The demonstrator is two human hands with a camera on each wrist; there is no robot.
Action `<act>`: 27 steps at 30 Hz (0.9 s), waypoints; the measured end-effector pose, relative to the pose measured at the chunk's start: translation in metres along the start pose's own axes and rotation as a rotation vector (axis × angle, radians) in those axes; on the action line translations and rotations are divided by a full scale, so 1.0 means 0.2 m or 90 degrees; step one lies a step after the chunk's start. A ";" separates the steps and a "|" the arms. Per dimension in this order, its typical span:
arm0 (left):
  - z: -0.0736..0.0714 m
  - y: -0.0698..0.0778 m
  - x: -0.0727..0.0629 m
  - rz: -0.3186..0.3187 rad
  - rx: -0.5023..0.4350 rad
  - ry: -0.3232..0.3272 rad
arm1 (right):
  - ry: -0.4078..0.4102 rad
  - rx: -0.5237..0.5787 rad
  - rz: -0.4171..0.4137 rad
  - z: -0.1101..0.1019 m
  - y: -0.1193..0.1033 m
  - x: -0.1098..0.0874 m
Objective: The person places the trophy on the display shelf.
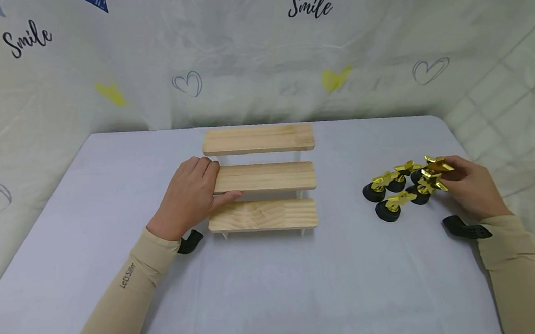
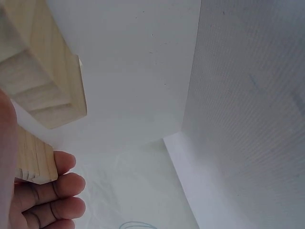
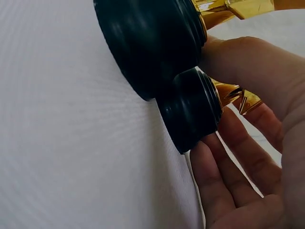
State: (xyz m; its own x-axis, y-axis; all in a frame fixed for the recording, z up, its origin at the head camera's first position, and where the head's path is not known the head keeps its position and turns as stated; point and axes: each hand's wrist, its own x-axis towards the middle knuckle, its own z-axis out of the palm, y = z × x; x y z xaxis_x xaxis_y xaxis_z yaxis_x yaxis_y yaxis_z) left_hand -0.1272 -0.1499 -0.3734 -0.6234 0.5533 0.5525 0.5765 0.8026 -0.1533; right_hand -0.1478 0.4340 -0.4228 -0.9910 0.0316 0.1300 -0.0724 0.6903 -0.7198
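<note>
A three-tier wooden display stand (image 1: 267, 177) with pale planks and white supports stands on the table. My left hand (image 1: 190, 193) grips the left end of its middle plank, thumb towards the lower plank. In the left wrist view, curled fingers (image 2: 69, 183) wrap the plank end (image 2: 35, 157). At the right, several small gold star trophies (image 1: 399, 199) on round black bases are clustered. My right hand (image 1: 473, 187) holds the back-right trophy (image 1: 439, 164). The right wrist view shows fingers round the farther trophy (image 3: 190, 109), its base at the table surface; a nearer trophy (image 3: 152, 43) partly covers the thumb tip.
A white cloth covers the table (image 1: 334, 283). Behind it hangs a pale backdrop (image 1: 256, 49) printed with hearts and "Smile". Black wrist-worn pieces (image 1: 466, 228) sit under both wrists.
</note>
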 end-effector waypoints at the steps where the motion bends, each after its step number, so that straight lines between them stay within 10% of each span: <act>1: 0.00 0.00 0.00 0.000 0.001 -0.002 | -0.002 -0.009 0.000 0.00 0.00 0.00; 27: 0.02 0.00 0.00 0.003 -0.010 0.025 | 0.033 -0.030 0.035 0.02 0.01 0.02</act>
State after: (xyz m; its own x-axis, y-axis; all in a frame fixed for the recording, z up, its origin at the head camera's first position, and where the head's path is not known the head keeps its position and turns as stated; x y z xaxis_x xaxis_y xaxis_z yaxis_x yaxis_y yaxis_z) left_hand -0.1281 -0.1491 -0.3769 -0.5988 0.5481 0.5839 0.5880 0.7959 -0.1441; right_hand -0.1518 0.4321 -0.4264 -0.9861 0.1071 0.1268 -0.0112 0.7193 -0.6946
